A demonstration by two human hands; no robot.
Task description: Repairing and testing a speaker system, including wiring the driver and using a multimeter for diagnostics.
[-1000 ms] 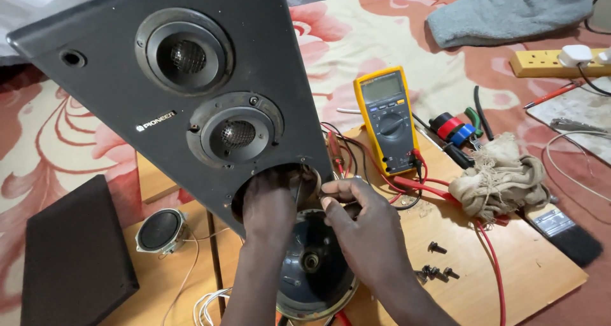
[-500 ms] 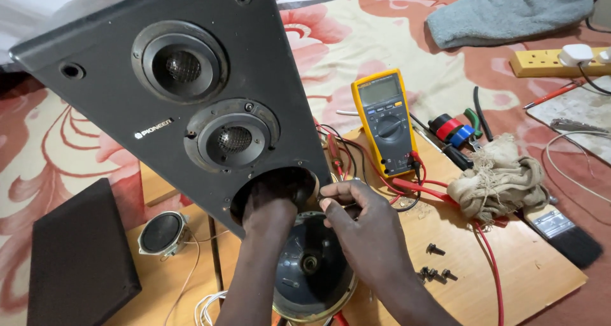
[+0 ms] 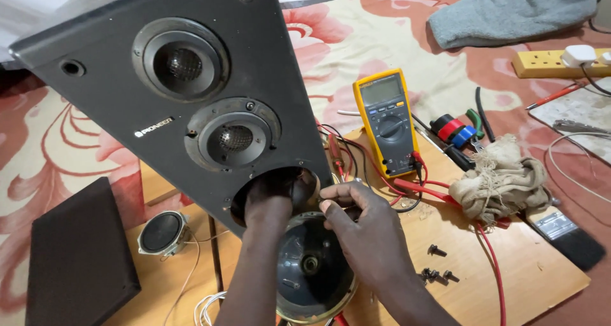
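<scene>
Our left hand [image 3: 270,202] goes into the lowest round hole of the black speaker cabinet [image 3: 191,77]; fingers are hidden inside, so we can't tell its grip. Our right hand [image 3: 366,237] has a narrow pinch, thumb & forefinger at the upper rim of the loose woofer [image 3: 312,272], which lies back-side up just below the hole, on the wooden board [image 3: 509,281]; what's in the pinch is too small to tell. Black screws [image 3: 438,272] lie just right of that hand. Further out: yellow multimeter [image 3: 388,119] w/ red leads, rag [image 3: 499,179], small loose speaker [image 3: 162,232] at left, dark grille panel [image 3: 76,256] beside it.
</scene>
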